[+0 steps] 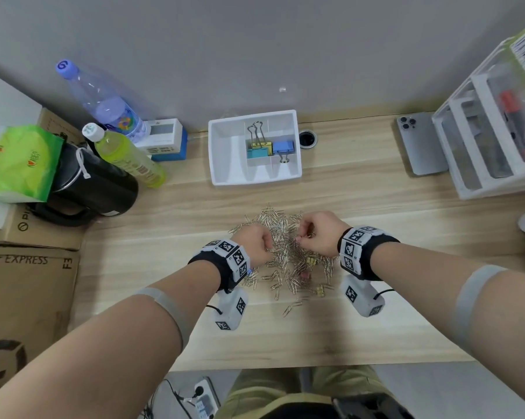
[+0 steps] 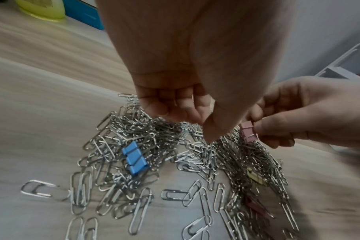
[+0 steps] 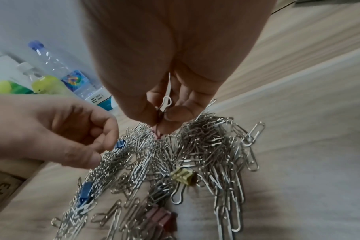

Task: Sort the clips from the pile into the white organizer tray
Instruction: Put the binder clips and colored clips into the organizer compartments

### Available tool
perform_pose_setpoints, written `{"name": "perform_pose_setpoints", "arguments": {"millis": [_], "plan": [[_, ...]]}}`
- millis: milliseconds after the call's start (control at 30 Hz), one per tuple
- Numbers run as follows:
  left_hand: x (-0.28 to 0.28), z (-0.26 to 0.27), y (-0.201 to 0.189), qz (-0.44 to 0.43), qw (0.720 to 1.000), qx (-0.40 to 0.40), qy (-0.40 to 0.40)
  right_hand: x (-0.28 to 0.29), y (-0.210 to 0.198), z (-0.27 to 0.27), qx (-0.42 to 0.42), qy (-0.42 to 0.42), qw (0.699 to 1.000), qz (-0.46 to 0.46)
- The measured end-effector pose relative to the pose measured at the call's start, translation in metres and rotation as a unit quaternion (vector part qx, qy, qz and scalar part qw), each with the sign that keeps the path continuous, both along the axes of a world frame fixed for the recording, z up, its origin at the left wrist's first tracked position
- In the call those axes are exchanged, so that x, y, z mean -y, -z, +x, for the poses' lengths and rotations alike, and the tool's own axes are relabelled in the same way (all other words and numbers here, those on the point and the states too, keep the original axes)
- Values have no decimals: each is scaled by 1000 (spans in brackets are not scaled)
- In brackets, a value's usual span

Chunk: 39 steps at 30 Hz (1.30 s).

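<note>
Centrally, clip pile (image 1: 285, 252) on wooden desk (image 1: 361, 201)

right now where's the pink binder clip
The pink binder clip is pinched in the right hand, lifted just above the far right part of the paper clip pile, close beside the left hand's fingers in the left wrist view.

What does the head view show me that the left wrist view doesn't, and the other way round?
Only the head view shows the white organizer tray by the wall, with three large binder clips in its compartments. Only the left wrist view shows small blue binder clips lying in the pile, and the pink binder clip pinched by the right hand. Both show the left hand, fingers curled over the pile of paper clips, on the wooden table.
</note>
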<state>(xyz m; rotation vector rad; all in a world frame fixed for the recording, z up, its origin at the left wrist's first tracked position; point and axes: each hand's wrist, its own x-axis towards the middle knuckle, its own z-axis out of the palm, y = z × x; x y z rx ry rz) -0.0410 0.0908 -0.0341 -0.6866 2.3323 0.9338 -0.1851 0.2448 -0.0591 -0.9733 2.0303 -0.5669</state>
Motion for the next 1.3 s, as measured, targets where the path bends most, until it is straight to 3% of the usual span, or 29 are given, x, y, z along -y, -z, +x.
{"name": "perform_pose_setpoints", "arguments": {"millis": [200,400,533,833,1133,1300], "plan": [[-22,-8,-2,48,998,12,47,-6,-2,-2,134,99,986,22],[-48,-19,5,28,990,17,134,-10,4,-2,102,87,988,73],[-55,-23,11,11,990,4,143,-14,5,-3,145,77,983,81],[-69,-26,14,-18,970,-21,243,-19,4,-5,204,113,971,58],[-69,-31,8,10,980,-44,194,-26,8,-8,194,115,972,70],[-56,-29,6,38,993,-49,102,-26,0,-8,187,115,972,81]]}}
